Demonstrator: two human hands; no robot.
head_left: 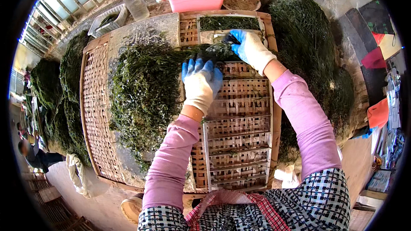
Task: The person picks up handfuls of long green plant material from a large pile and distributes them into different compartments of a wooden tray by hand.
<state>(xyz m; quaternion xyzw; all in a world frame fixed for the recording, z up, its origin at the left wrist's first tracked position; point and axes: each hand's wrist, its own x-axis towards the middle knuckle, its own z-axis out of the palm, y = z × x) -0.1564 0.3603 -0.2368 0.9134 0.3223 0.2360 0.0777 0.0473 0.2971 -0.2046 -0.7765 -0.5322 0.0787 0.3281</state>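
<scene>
My right hand (251, 52), in a white glove with blue fingers, is closed around a tuft of dark green seaweed (220, 50) near the far end of a slatted metal frame (238, 133). To its left, my left hand (200, 82) wears the same kind of glove. Its fingers are spread, tips down against seaweed strands at the frame's left edge. A large heap of seaweed (143, 96) lies left of that hand on the woven bamboo table top (95, 107). Seaweed fills the farthest slot of the frame; woven strips show through the nearer slots.
Beyond the table stand a pink basin (199, 1) with bags, a clear bottle with a green lid (133, 1), a white basket (107, 20) and a round shallow tray (242, 1). Seaweed piles (306, 55) flank the table. A person (38, 156) is far left.
</scene>
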